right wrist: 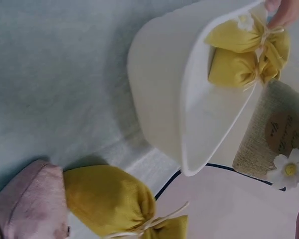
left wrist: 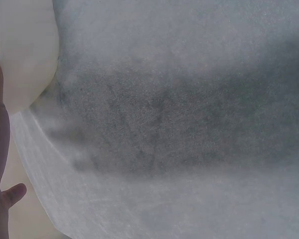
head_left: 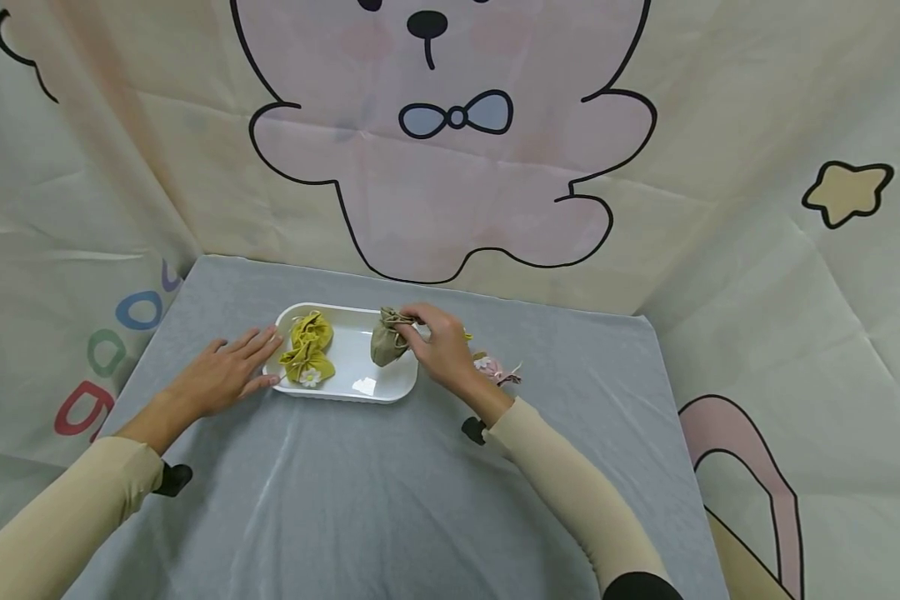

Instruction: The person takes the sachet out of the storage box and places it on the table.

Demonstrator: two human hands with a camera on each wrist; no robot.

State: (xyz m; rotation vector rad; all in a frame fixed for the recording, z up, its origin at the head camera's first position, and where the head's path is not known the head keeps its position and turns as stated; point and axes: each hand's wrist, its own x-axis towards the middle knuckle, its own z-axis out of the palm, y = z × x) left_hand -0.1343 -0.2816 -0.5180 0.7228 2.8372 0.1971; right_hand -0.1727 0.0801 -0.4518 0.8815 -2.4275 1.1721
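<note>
My right hand (head_left: pixel 450 350) pinches a grey-green drawstring pouch (head_left: pixel 386 340) by its gathered neck, over the right part of a white tray (head_left: pixel 356 354). In the right wrist view this burlap pouch (right wrist: pixel 261 134) bears a round brown label and a white flower (right wrist: pixel 289 169). Two yellow pouches (head_left: pixel 311 331) lie at the tray's left end, the nearer with a white flower (head_left: pixel 311 377). With fingers extended, my left hand (head_left: pixel 221 375) rests at the tray's left rim.
On the grey cloth-covered table (head_left: pixel 360 483), right of the tray, lie a pink pouch (right wrist: pixel 32 204) and another yellow pouch (right wrist: pixel 109 199), partly hidden behind my right hand in the head view. A printed fabric backdrop (head_left: pixel 457 200) hangs behind the table.
</note>
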